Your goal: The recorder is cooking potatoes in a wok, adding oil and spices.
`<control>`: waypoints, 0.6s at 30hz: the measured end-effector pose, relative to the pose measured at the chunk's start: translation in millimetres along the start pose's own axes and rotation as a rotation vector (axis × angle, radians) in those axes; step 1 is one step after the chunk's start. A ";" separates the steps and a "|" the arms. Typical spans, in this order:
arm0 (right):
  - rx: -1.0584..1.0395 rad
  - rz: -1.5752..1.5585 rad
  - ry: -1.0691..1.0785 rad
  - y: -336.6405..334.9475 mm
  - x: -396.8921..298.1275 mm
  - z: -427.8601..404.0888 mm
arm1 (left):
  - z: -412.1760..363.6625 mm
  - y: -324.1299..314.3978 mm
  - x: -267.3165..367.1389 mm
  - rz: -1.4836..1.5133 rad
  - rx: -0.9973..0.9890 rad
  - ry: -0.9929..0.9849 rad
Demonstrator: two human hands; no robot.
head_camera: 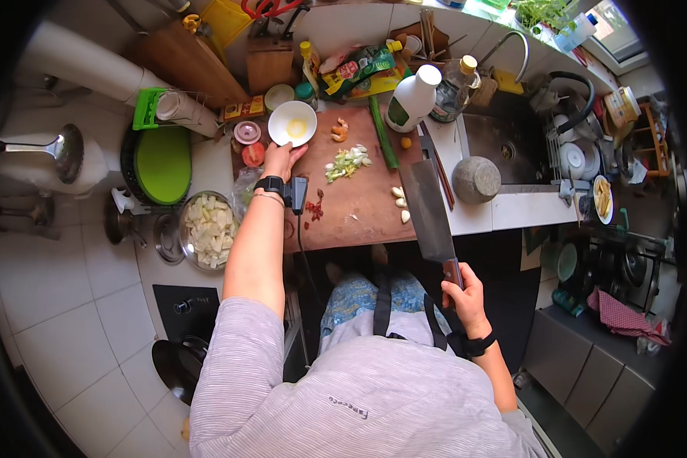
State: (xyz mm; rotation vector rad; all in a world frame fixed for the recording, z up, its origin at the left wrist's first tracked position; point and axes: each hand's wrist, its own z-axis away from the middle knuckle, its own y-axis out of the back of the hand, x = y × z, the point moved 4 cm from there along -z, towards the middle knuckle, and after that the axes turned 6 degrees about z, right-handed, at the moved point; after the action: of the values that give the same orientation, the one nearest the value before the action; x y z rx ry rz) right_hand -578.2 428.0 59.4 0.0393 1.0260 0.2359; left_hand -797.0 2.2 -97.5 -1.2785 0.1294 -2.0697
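My left hand (284, 160) grips the near rim of a small white bowl (279, 127) with a little yellow liquid in it, at the back left of a wooden cutting board (352, 220). In my right hand (466, 299) is the handle of a cleaver (429, 206), its broad blade pointing away over the board's right edge. Chopped scallion (349, 162), peeled shrimp (339, 130) and chopped red pieces (315, 207) lie on the board. A cucumber (383, 134) lies toward the right, with garlic cloves (400, 197) beside the blade. A cut tomato (253, 154) sits left of the bowl.
A glass bowl of pale cut chunks (208, 230) stands left of the board. Behind are a white bottle (413, 98), a dark bottle (455, 91) and a knife block (269, 62). To the right are a round stone (476, 180) and a sink (495, 146).
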 end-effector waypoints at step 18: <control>-0.311 -0.042 -0.235 -88.5 61.4 -85.5 | 176.4 58.8 -81.4 -0.973 0.235 -0.272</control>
State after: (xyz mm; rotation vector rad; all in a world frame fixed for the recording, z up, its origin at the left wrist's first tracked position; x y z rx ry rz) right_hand -604.9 348.3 -49.4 -0.2311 0.7472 0.3416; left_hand -600.4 52.6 -93.3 -1.6294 -1.0120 -2.5108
